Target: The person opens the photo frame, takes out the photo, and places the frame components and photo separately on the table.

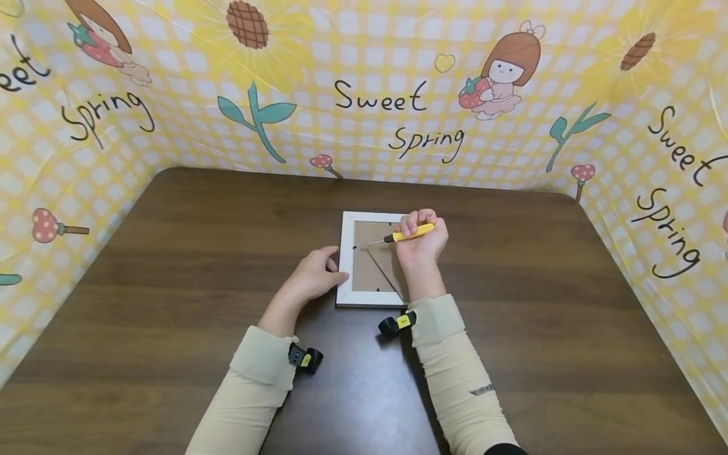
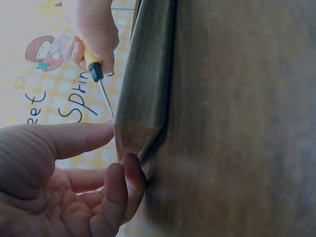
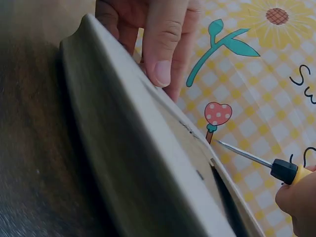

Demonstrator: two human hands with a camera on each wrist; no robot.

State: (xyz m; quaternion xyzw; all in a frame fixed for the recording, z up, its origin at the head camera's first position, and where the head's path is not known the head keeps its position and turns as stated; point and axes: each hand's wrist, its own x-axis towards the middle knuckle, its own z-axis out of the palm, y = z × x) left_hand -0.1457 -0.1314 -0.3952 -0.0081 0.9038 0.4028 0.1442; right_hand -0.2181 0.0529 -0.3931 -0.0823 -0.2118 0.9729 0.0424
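A white picture frame [image 1: 345, 240] lies back side up on the table, its brown backing board [image 1: 366, 272] showing with small dark tabs along the edges. A dark slanting line crosses the board towards the lower right. My left hand [image 1: 311, 275] holds the frame's left side, thumb on the rim and fingers at the outer edge. In my right hand [image 1: 423, 248] I grip a yellow screwdriver [image 1: 414, 232] with a black collar. Its thin metal shaft [image 3: 244, 153] points left over the backing board, and the right hand covers part of the frame's right side.
The frame sits towards the back of a dark brown wooden table [image 1: 188, 265]. A yellow checked cloth [image 1: 375, 38] with printed flowers and lettering rises behind and along both sides. Small black cameras [image 1: 397, 323] are strapped at both wrists.
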